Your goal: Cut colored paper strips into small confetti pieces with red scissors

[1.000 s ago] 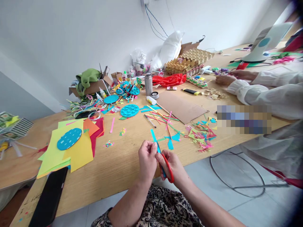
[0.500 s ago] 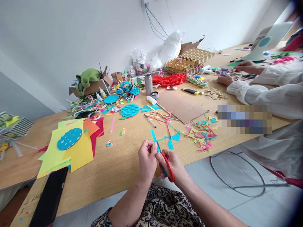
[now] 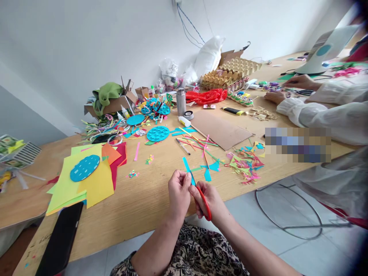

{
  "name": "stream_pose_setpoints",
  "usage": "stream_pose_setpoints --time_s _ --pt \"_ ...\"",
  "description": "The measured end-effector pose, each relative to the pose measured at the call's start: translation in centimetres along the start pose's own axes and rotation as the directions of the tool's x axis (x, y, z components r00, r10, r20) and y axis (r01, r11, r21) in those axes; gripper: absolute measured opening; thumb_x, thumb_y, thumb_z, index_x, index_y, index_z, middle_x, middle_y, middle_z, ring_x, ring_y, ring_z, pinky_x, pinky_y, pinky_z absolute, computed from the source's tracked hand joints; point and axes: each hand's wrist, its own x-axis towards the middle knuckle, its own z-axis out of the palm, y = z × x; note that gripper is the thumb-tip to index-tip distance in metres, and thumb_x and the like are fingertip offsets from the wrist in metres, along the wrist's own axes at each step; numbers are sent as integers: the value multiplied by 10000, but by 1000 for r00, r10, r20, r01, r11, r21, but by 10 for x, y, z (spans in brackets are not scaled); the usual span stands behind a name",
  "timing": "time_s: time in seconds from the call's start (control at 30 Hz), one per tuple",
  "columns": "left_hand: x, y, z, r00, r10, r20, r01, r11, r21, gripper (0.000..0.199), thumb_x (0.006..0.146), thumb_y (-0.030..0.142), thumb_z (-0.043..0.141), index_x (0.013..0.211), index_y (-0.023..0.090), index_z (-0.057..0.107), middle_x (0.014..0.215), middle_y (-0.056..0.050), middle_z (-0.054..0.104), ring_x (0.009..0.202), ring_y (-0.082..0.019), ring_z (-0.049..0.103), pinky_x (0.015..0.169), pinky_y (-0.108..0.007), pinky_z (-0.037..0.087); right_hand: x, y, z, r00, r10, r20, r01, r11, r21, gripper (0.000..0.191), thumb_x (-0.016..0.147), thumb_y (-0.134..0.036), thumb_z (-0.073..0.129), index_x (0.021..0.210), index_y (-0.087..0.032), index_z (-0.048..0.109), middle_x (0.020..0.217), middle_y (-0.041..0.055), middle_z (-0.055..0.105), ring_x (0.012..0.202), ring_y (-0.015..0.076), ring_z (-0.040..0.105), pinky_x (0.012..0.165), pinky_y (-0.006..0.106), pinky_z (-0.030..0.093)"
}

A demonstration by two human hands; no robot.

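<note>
Near the front edge of the table, my left hand (image 3: 178, 191) is closed, pinching a narrow blue paper strip (image 3: 186, 165). The strip's free end points away from me. My right hand (image 3: 214, 201) grips a pair of scissors with red handles (image 3: 207, 209). The blades lie along the strip right beside my left fingertips, and the fingers partly hide them. Just beyond both hands are blue paper offcuts (image 3: 207, 175) and several thin coloured strips.
Coloured paper sheets (image 3: 99, 184) with a blue dotted oval (image 3: 85, 168) lie left, above a black phone (image 3: 61, 237). Paper scraps (image 3: 245, 163), a cardboard sheet (image 3: 221, 128), a pen (image 3: 183, 147) and a metal flask (image 3: 181, 102) lie beyond. Another person's hands (image 3: 274, 97) work at right.
The blue piece that showed below my right hand by the scissor handles is no longer visible there. Both hands stay in nearly the same place.
</note>
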Motion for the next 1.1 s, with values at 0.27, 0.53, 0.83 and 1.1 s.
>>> stream_pose_setpoints --time_s 0.27,0.53,0.83,1.1 --pt "0 0 -1 1000 10 4 -10 1000 15 224 799 356 564 699 171 488 611 37 473 574 -90 460 537 -197 354 -1 -2 -1 1000 -1 9 1 1000 7 476 685 -613 600 623 -224 332 332 -84 451 252 89 431 277 177 285" --pt "0 -1 0 1000 -12 0 12 1000 1 233 788 360 571 683 171 486 602 34 464 564 -92 451 531 -193 358 1 1 -1 999 -33 -26 34 999 5 477 670 -602 625 610 -221 344 352 -78 455 261 85 424 288 182 299" --pt "-1 0 0 1000 6 22 -7 999 34 219 794 351 558 686 175 484 609 28 470 578 -100 455 552 -202 372 0 -1 -2 999 -34 -19 34 999 2 475 682 -613 603 607 -222 343 356 -68 467 272 91 438 294 185 284" --pt "-1 1 0 1000 8 21 -9 999 43 224 795 355 551 678 177 482 596 36 453 568 -99 444 548 -204 361 2 7 -3 999 -52 -2 52 998 41 461 698 -586 614 609 -221 347 348 -77 461 258 90 429 282 185 284"
